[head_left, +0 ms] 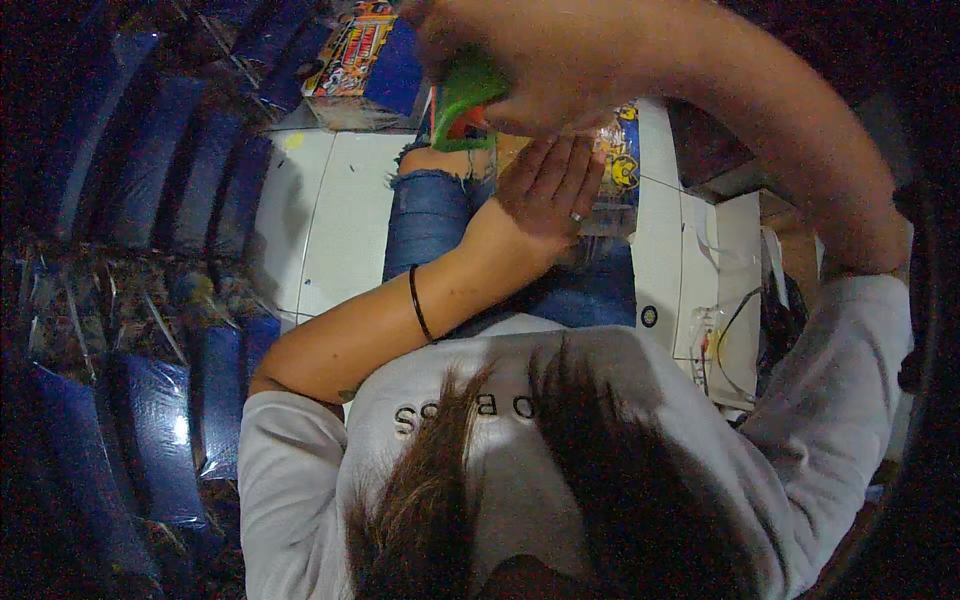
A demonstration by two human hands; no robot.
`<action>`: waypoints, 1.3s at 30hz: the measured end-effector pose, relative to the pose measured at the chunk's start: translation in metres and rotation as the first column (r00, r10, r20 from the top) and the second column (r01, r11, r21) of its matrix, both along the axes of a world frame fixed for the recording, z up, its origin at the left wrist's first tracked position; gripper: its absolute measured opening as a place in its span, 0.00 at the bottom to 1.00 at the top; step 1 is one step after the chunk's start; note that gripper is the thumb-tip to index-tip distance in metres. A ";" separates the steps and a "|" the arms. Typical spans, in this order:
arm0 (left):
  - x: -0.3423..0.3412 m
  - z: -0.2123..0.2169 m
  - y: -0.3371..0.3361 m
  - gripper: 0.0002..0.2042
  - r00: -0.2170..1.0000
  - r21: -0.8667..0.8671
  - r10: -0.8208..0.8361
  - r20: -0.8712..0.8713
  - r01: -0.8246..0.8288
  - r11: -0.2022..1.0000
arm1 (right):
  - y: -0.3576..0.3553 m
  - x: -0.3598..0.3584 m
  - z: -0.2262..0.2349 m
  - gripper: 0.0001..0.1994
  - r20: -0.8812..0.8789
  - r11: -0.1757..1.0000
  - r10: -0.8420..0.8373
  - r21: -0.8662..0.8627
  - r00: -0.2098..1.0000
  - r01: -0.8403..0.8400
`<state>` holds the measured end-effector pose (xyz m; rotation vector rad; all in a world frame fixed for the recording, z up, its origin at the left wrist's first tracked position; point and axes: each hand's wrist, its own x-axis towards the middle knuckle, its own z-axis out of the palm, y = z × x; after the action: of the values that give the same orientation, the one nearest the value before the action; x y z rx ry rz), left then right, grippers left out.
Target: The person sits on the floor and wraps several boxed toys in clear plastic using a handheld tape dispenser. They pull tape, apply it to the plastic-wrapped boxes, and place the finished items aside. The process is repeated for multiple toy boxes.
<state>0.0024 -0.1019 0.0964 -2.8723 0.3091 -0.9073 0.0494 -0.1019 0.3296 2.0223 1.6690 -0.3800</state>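
Note:
My left hand lies with its fingers stretched out together on a blue and yellow box that rests on my lap. A ring shows on one finger. My right arm reaches across from the right, and my right hand is closed around a green and orange plastic tool just above the box's left side. The tool's exact kind is unclear, since the hand hides part of it. Motion blurs the right hand, and both hands cover much of the box.
Many blue, film-wrapped packages are stacked along the left. Another printed blue box stands at the far left on the white tiled floor. An opened cardboard box with dark contents is at the right. A small black ring lies nearby.

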 end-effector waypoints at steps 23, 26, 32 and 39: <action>-0.006 0.006 0.011 0.41 0.992 -0.133 -0.106 -0.067 0.096 0.986 | -0.245 0.127 -0.101 0.29 0.134 0.772 0.032 0.627 0.990 -0.110; -0.008 0.003 0.012 0.35 0.991 -0.147 -0.127 -0.051 0.119 0.982 | -0.226 0.132 -0.143 0.21 0.077 0.852 -0.029 0.523 0.997 -0.016; -0.024 0.003 0.031 0.28 0.931 -0.139 -0.359 0.062 0.364 0.921 | -0.227 0.206 -0.282 0.16 -0.056 0.967 -0.243 0.058 0.968 0.246; -0.005 0.015 0.086 0.24 0.997 -0.825 0.042 0.071 0.035 0.564 | -0.274 0.221 -0.435 0.25 -0.805 0.093 -0.410 0.432 0.430 0.897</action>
<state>-0.0030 -0.0158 0.1115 -3.6330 -0.2291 -1.4985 0.2707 -0.3756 -0.1052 3.8528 0.8937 -0.4535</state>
